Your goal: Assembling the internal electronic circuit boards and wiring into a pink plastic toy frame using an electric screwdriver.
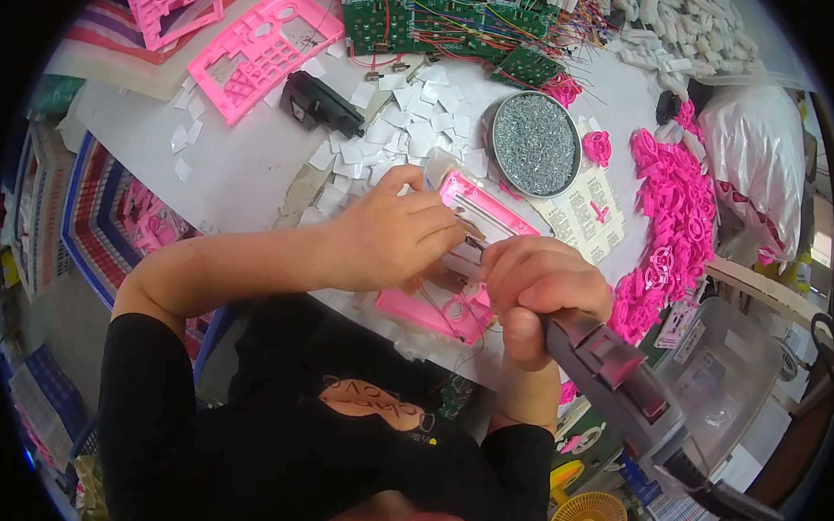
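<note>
Left hand: the left hand (pixel 390 237) lay flat, fingers pressed together, pinning the flat pink plastic housing (pixel 481 212) to the white bench (pixel 246 163).
Right hand: the right hand (pixel 540 283) had its grip closed round the grey electric screwdriver (pixel 615 373), whose tip met the housing near centre.
Housing: it sat mid-bench, at 7 o'clock from the round metal tin of small screws (pixel 534 142).
Technique: judged best, the driver should stand square to the screw while the left hand stops the housing twisting.
Nearby: a heap of pink plastic parts (pixel 676 205) lay at 3 o'clock.
</note>
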`<state>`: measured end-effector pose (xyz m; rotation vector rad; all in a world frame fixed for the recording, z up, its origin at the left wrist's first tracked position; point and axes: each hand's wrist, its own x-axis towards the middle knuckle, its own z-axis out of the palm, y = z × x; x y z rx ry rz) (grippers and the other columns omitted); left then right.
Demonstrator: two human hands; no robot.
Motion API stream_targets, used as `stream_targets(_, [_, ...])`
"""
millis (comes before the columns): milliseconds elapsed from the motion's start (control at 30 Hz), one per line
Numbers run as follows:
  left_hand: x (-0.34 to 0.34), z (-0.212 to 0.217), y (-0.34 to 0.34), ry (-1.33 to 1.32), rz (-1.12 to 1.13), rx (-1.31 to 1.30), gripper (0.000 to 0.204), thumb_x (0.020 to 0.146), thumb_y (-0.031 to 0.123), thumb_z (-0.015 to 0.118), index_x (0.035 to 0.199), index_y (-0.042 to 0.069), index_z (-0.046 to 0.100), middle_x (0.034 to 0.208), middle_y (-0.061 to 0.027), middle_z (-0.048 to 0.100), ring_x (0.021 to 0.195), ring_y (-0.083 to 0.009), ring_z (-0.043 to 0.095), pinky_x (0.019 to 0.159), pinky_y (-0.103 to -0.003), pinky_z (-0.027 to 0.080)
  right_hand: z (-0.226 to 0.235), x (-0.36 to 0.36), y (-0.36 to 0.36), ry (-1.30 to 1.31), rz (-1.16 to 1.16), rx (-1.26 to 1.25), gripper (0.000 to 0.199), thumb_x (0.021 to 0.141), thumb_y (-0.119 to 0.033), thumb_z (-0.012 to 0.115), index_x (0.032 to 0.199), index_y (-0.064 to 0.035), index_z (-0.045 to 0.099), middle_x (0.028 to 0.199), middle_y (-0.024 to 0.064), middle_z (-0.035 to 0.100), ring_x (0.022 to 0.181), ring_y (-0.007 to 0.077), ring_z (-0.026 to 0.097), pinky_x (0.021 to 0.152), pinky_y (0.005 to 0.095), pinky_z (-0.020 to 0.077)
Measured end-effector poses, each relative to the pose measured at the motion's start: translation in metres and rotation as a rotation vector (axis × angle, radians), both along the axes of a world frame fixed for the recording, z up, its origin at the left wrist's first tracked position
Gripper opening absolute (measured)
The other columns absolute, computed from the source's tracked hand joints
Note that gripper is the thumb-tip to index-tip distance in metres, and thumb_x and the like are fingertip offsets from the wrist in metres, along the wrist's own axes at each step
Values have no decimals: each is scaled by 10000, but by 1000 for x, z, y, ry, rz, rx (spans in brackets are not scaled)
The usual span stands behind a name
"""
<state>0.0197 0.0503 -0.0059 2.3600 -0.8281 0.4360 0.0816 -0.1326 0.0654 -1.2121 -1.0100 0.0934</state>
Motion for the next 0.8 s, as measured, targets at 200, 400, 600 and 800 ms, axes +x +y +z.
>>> stream_targets(200, [-4, -1, -6, -26, 52, -12, 225, 751, 159, 634, 958, 71, 639, 856, -11, 551, 886, -173, 574, 937, -427, 346, -1, -2, 2, 46, 16, 22, 186, 768, -4, 734, 888, -12, 592, 612, 82, 563, 547, 238, 593, 629, 394, 550])
stream_targets(400, [1, -2, 2, 160, 49, -69, 322, 813, 269, 704, 1087, 124, 619, 1027, -53, 595, 1096, -232, 537, 1004, -487, 281, -6, 2, -22, 379, -48, -68, 988, 638, -278, 916, 1433, -43, 379, 1210, 207, 591, 1150, 292, 540, 936, 441, 458])
stream_targets(600, [3, -8, 0, 302, 160, -347, 482, 847, 357, 708, 1228, 96, 570, 1090, -74, 601, 1133, -286, 503, 1048, -498, 245, -27, -8, -58, -167, -355, -970, 469, 798, -153, 763, 1234, -60, 617, 978, 155, 659, 809, 256, 648, 650, 355, 493])
stream_targets(800, [-6, 1, -10, 243, 178, -142, 600, 792, 336, 734, 1287, 47, 556, 1112, -78, 583, 1146, -285, 476, 1028, -498, 250, -15, 32, -47, 323, -310, -1140, 339, 931, -313, 608, 1031, 5, 669, 601, 155, 628, 551, 302, 631, 575, 387, 486])
